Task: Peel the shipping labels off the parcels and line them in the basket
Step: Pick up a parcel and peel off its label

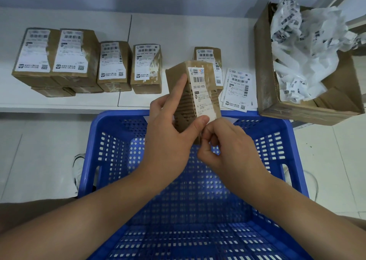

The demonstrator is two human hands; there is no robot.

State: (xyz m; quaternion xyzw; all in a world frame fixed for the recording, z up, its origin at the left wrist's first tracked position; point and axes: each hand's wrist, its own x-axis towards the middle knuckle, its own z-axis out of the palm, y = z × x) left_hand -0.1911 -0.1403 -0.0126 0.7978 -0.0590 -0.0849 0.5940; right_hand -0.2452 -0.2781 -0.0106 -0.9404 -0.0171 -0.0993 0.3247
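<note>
Both hands above basket [293,152] | left hand [170,133] grips parcel [178,85] | right hand [227,150] pinches label [202,93] bottom edge

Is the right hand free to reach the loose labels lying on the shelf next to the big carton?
Probably not yet. The right hand is pinching the lower edge of the label on the parcel that the left hand holds. Nothing blocks the way to the loose labels; it must let go first.
</note>
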